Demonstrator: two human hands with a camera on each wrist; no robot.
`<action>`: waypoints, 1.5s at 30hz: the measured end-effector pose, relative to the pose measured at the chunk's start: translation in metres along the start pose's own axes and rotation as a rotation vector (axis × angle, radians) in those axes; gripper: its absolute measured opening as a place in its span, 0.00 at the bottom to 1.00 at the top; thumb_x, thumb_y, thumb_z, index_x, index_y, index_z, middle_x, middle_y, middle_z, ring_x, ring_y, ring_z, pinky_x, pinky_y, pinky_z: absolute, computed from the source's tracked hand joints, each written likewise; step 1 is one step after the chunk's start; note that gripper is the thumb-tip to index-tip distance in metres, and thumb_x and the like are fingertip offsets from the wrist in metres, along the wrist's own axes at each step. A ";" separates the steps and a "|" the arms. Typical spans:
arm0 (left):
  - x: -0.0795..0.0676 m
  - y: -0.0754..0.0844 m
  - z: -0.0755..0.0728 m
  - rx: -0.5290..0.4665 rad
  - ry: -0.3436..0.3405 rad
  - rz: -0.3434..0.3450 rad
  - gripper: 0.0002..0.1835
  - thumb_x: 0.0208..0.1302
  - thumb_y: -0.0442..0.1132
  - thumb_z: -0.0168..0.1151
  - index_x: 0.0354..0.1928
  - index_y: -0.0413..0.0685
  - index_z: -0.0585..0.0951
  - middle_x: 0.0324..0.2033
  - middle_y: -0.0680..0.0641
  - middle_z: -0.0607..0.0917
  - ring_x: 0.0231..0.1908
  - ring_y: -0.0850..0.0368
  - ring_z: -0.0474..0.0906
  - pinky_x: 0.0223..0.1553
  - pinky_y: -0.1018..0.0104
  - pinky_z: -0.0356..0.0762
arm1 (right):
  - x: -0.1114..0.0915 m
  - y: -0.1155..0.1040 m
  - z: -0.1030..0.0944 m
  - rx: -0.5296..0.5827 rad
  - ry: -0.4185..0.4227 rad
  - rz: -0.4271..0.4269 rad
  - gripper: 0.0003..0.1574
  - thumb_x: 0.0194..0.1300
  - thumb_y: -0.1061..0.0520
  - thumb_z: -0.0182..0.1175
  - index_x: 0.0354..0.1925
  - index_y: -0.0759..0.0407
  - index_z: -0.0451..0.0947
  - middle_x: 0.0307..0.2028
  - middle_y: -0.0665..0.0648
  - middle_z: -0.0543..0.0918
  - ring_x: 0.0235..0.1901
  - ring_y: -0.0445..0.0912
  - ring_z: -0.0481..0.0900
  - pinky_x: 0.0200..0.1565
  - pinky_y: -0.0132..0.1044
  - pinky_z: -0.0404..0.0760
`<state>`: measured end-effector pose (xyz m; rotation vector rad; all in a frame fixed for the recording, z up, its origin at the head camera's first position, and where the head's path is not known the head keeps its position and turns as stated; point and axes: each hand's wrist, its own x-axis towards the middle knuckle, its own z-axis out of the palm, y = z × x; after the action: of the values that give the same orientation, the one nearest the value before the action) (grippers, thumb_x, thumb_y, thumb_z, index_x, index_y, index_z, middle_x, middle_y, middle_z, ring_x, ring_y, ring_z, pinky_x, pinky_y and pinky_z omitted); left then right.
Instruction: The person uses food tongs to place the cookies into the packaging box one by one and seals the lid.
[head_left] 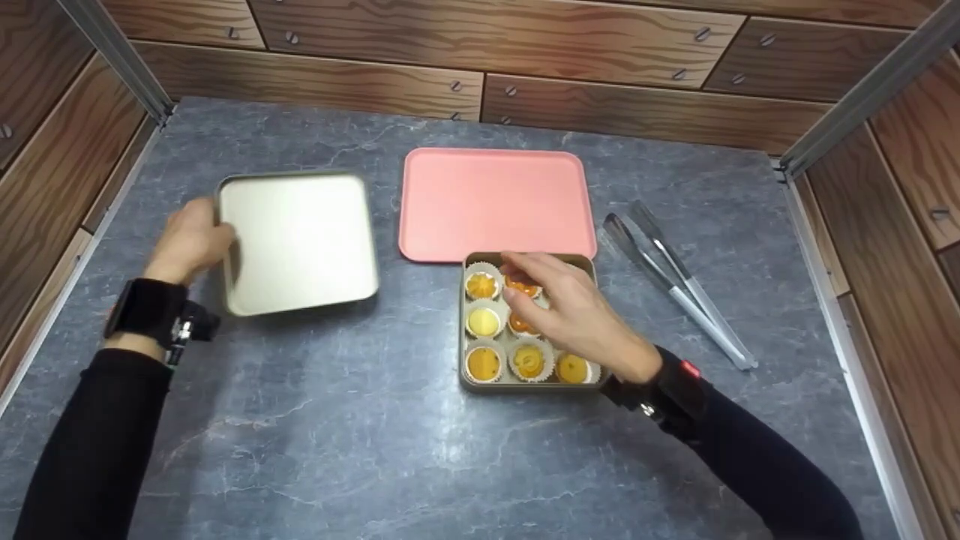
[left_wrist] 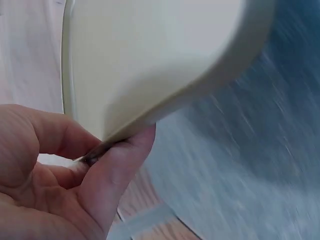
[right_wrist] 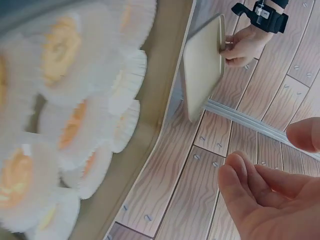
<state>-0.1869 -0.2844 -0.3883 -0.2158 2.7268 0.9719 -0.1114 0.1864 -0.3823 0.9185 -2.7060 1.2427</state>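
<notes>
At the left, my left hand (head_left: 191, 240) pinches the edge of a pale, square tin lid (head_left: 300, 244), its inner side facing up. In the left wrist view, thumb and fingers grip the lid's rim (left_wrist: 170, 100). My right hand (head_left: 566, 307) is over an open tin box (head_left: 525, 388), fingers loosely bent and apart from the thumb. Nothing is held there in the right wrist view. Inside the box stand several small yellow and orange cakes (head_left: 484, 322) in white paper cups. My right hand hides some of them.
Behind the box lies a pink tray (head_left: 495, 202), its front edge close to the box. A pair of metal tongs (head_left: 701, 319) with pale handles rests at the right. Wood-patterned panels (head_left: 375, 82) enclose the grey marbled tabletop (head_left: 337, 435) at the back and sides.
</notes>
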 end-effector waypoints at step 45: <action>-0.065 0.147 0.130 0.044 0.469 0.940 0.12 0.79 0.38 0.54 0.56 0.39 0.73 0.38 0.40 0.89 0.24 0.52 0.84 0.20 0.70 0.82 | -0.021 0.041 -0.073 0.380 0.112 0.343 0.15 0.73 0.65 0.62 0.53 0.74 0.83 0.40 0.66 0.90 0.38 0.48 0.90 0.45 0.41 0.91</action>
<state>-0.1336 -0.0849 -0.3790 1.0683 3.2990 1.1517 -0.1313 0.2686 -0.3660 0.3857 -2.6609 1.8557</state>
